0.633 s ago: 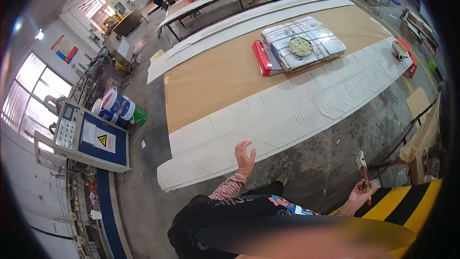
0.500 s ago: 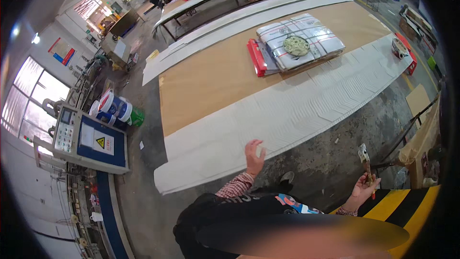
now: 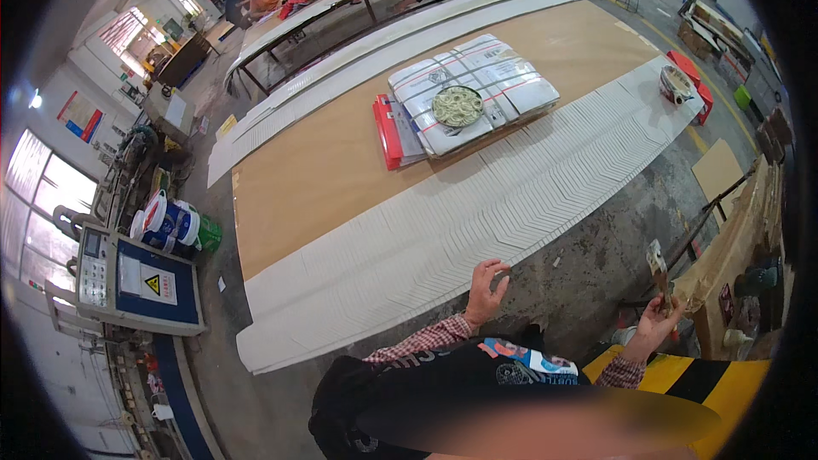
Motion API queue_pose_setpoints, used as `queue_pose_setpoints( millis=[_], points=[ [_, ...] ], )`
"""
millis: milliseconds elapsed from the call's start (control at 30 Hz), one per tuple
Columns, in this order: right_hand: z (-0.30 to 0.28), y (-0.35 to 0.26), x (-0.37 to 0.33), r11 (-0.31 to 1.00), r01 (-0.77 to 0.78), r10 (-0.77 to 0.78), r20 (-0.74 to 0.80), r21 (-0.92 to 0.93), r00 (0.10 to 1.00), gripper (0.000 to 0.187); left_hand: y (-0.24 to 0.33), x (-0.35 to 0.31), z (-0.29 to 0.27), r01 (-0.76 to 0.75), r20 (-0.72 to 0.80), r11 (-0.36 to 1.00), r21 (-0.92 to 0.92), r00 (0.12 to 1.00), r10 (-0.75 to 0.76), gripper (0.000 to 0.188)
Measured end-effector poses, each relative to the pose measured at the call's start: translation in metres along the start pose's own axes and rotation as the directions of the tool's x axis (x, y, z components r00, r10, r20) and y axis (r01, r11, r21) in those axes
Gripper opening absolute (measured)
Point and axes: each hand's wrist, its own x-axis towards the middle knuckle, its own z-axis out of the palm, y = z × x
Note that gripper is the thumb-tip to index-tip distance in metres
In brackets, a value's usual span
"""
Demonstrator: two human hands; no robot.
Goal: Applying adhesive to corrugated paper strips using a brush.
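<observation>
I observe my left hand (image 3: pixel 486 288) raised at the near edge of the long worktable (image 3: pixel 341 162), fingers loosely spread and holding nothing, its tips just over the border of the white overlapped sheets (image 3: pixel 477 221); my right hand (image 3: pixel 654 324) is closed round the handle of a brush (image 3: pixel 659 268), bristles uppermost, held well off the table to my right. In my judgement the step in hand is bringing the brush to the sheets; to do it well I would steady the near edge with the free hand, lower the bristles flat, and stroke along the run of the overlap, so that no sheet lifts or slides out of its row; pressure should be light, since the sheets appear thin and loose.

The surface: a brown board top, with one band of white sheets along the near side and another along the far side; near the middle lies a strapped white bundle (image 3: pixel 503 85) with a round dish (image 3: pixel 457 106) of pale rings on it, a red-edged stack (image 3: pixel 388 129) touching its left side; a tape roll (image 3: pixel 676 83) sits at the right end.

The room: a concrete floor, stained; a blue and grey machine (image 3: pixel 136 277) to my left with paint tubs (image 3: pixel 166 223) behind it; other people work at far benches; cardboard lies to the right.
</observation>
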Motion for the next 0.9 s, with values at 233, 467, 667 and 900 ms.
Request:
queue_pose_setpoints(
  millis=[233, 467, 667, 900],
  points=[
    [0.038, -0.011, 0.112, 1.000, -0.023, 0.021, 0.109, 0.015, 0.994, 0.029, 0.010, 0.024, 0.044, 0.120, -0.184, 0.986, 0.112, 0.978, -0.098, 0.024],
    [0.056, -0.011, 0.204, 0.998, -0.059, 0.053, 0.180, 0.025, 0.982, 0.029, 0.016, 0.039, 0.076, 0.251, -0.248, 0.964, 0.086, 0.943, -0.223, 0.024],
    [0.100, -0.012, 0.223, 0.996, 0.062, -0.048, 0.216, -0.056, 0.975, 0.029, 0.011, 0.058, 0.117, 0.305, -0.230, 0.951, -0.047, 0.923, -0.308, 0.023],
    [0.144, -0.015, 0.282, 0.993, 0.058, -0.023, 0.302, -0.106, 0.953, 0.029, 0.017, 0.077, 0.154, 0.361, -0.121, 0.906, -0.222, 0.912, -0.393, 0.020]
  ],
)
